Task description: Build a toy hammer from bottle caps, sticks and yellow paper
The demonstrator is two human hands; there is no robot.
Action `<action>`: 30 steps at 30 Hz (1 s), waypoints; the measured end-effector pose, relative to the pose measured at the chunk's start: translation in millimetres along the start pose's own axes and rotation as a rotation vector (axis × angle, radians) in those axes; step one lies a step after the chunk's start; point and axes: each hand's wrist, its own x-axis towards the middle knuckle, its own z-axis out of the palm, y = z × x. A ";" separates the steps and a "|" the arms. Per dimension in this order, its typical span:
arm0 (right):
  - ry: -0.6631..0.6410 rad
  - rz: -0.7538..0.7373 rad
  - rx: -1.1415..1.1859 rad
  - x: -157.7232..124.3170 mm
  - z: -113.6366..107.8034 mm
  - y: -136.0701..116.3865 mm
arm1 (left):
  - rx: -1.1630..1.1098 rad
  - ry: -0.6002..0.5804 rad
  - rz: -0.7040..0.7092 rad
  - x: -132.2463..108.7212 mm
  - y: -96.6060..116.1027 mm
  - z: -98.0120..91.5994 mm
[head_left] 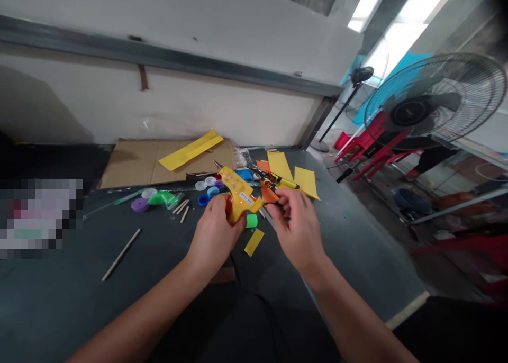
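The glue gun (236, 190) — yellow, metal-tipped — bears a white label (245, 198).

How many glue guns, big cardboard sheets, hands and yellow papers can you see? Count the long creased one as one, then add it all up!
Glue gun: 1
Cardboard sheet: 1
Hands: 2, left hand and right hand
Yellow papers: 4, one long strip, two sheets, one small piece
Total: 8

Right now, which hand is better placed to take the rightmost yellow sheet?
Probably the right hand: it is closer to that yellow sheet, while the left hand holds the yellow glue gun. Whether the right holds anything is unclear.
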 end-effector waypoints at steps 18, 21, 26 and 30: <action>-0.247 0.895 1.327 -11.2 22.8 4.9 | 0.071 -0.173 0.218 -14.5 36.6 -39.7; -0.318 0.948 1.391 -0.3 5.2 13.1 | 0.141 -0.222 0.102 19.4 4.6 -71.3; -0.424 0.945 1.493 -1.5 -2.4 26.2 | 0.260 -0.239 0.277 64.2 -61.0 -68.4; -0.457 0.913 1.485 -11.2 6.8 32.2 | 0.386 -0.376 0.452 86.4 -71.5 -34.7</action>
